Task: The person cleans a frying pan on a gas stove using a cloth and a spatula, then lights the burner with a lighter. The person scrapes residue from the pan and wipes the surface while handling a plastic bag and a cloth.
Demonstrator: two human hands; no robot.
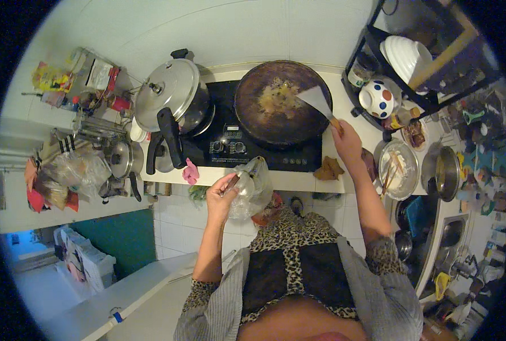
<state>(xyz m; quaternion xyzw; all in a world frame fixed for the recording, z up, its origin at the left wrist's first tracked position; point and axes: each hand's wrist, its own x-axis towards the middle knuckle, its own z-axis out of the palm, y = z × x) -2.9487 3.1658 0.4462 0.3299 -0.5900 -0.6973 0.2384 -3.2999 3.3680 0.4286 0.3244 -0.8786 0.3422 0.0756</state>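
My right hand [347, 144] grips the wooden handle of a metal wok spatula [317, 100]. Its flat blade rests over a dark wok [253, 123], at the edge of some yellowish chopped food [277, 99] in the middle. The wok sits on the right side of a black double cooktop [224, 154]. In front of the counter, my left hand [221, 197] pinches a small dark brown object [233, 180] too small to identify. A transparent plastic bag [253, 192] hangs beside those fingers, seemingly held too; whatever is inside it is unclear.
A pressure cooker [172, 96] stands left of the wok, its black handles towards me. A pink cloth [190, 171] and a brown cloth [329, 169] lie along the counter's front edge. At right are a bowl of white flour-like stuff with chopsticks [398, 170] and a black dish rack [366, 47].
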